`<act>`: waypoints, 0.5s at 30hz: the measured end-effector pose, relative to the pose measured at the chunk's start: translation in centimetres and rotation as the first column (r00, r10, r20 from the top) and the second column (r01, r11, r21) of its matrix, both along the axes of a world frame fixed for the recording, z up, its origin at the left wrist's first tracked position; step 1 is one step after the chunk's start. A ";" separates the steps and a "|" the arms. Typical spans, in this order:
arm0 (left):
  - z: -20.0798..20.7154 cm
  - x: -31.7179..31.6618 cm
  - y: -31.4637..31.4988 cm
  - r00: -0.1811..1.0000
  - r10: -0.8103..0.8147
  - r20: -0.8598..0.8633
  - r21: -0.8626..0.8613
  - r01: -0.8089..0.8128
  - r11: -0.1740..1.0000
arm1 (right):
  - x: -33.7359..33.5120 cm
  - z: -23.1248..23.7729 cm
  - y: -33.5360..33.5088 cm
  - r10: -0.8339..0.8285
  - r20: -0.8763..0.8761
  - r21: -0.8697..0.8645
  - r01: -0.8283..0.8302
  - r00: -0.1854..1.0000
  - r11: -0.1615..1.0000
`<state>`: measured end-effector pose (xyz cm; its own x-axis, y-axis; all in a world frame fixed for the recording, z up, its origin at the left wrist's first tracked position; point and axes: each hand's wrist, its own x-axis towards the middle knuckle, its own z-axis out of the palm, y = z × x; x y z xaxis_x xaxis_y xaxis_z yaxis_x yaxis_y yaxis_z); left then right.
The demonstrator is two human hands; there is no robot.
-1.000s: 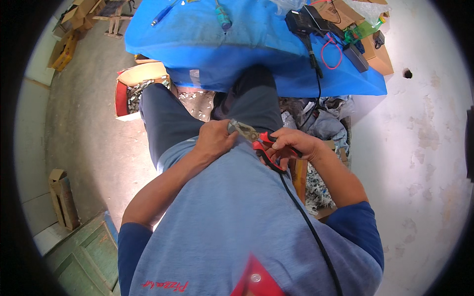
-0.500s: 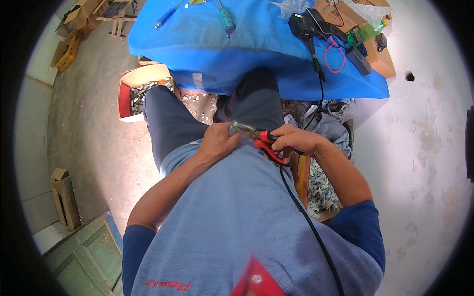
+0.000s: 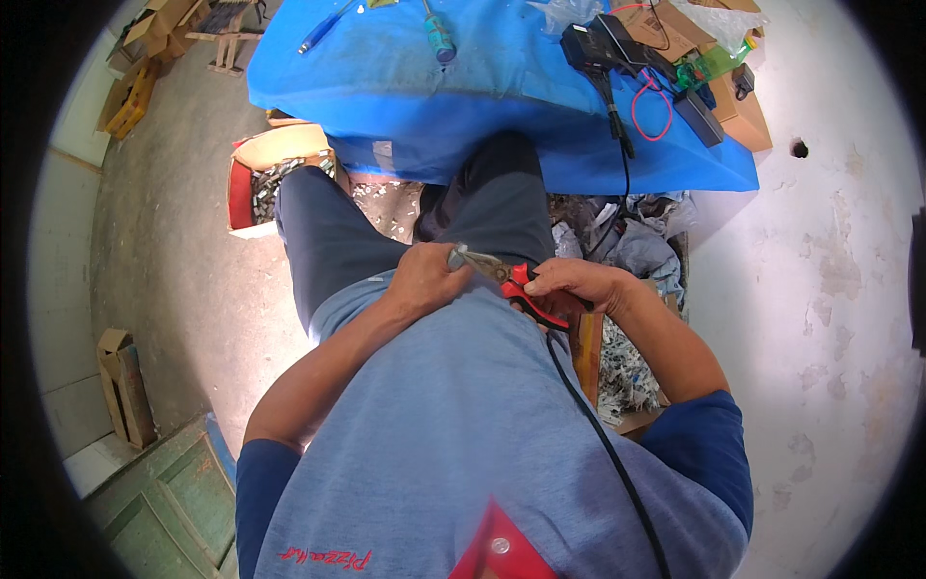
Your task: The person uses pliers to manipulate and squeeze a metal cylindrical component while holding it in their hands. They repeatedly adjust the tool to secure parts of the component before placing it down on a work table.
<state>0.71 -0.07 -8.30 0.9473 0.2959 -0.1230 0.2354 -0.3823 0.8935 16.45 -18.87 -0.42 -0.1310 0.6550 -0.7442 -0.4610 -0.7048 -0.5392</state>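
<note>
My left hand [image 3: 429, 280] is closed around a small grey metal piece [image 3: 456, 258], whose end sticks out past the thumb and index finger. My right hand [image 3: 579, 285] grips the red and black handles of a pair of pliers [image 3: 516, 284]. The pliers' metal jaws point left and touch the metal piece; whether they bite on it is too small to tell. Both hands are above my lap, close to the shirt. A black cable [image 3: 608, 439] runs down over the shirt from near the handles.
Ahead stands a table under a blue cover [image 3: 405, 116], bearing screwdrivers [image 3: 439, 37] and black power adapters [image 3: 584, 48]. An open carton [image 3: 280, 154] of small metal parts stands left of my knee. Shredded scraps [image 3: 627, 372] lie at the right, beside the white wall [image 3: 820, 289].
The pliers' handles have spread wider apart, and my right hand has loosened around them. My left hand stays in nearly the same place with the metal piece.
</note>
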 end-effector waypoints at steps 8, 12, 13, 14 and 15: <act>-0.1 -0.1 0.0 1.000 0.017 0.000 0.000 -0.017 1.000 | -0.5 0.5 0.0 0.037 0.002 -0.018 -0.037 0.999 0.999; 0.5 -0.2 0.1 0.998 0.048 -0.051 0.005 -0.048 0.999 | -1.4 1.0 1.0 0.194 0.308 -0.009 -0.201 0.931 0.980; 0.5 -0.2 0.2 0.996 0.060 -0.063 -0.007 -0.061 0.998 | -1.9 1.2 1.4 0.228 0.408 -0.069 -0.220 0.884 0.973; 0.4 -0.2 0.3 0.995 0.072 -0.076 -0.019 -0.074 0.997 | -2.5 0.7 1.5 0.241 0.655 -0.048 -0.279 0.716 0.959; 0.3 -0.2 0.5 0.990 0.105 -0.093 0.004 -0.105 0.994 | -3.2 -0.2 1.4 0.217 0.846 -0.044 -0.342 0.487 0.939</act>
